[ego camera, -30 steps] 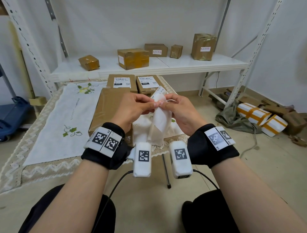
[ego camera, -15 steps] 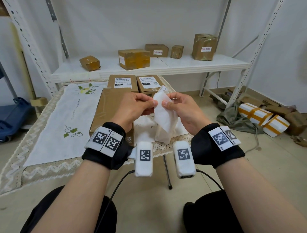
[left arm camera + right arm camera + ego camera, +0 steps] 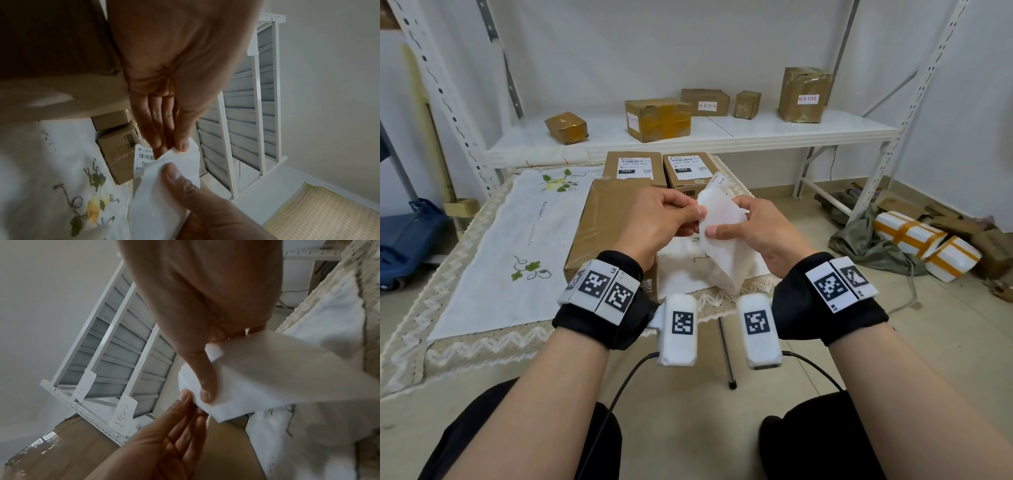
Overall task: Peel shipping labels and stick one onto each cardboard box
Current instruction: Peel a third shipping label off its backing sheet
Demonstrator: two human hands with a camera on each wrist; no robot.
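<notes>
label sheet: the white shipping label (image 3: 723, 240) with its backing is up in the air between my hands, over the front right part of the surface (image 3: 493, 260). Long axis runs from up and away, near the far boxes, down toward me, with the lower end hanging loose just above the lace edge.
printed side: faces away from me. My left wrist view catches a barcode and some print at the top corner (image 3: 144, 158), so from the head view I'm basically looking at the blank back.
left hand: my left hand (image 3: 654, 222) pinches the upper left edge, thumb on top and fingers behind.
right hand: my right hand (image 3: 760, 229) is clamped on the sheet lower down on the right, thumb pressed flat on the near face.
hands together?: close, nearly touching at the top edge, both gripping the same sheet.
big box: the large cardboard box (image 3: 602, 233) sits right under my left hand, top bare of any label.
far boxes: two smaller labelled boxes (image 3: 635, 169) side by side just behind it.
shelf: a white shelf (image 3: 756, 132) behind the surface carries five more taped boxes.
floor: white parcels with orange tape (image 3: 924, 245) lie at right.
</notes>
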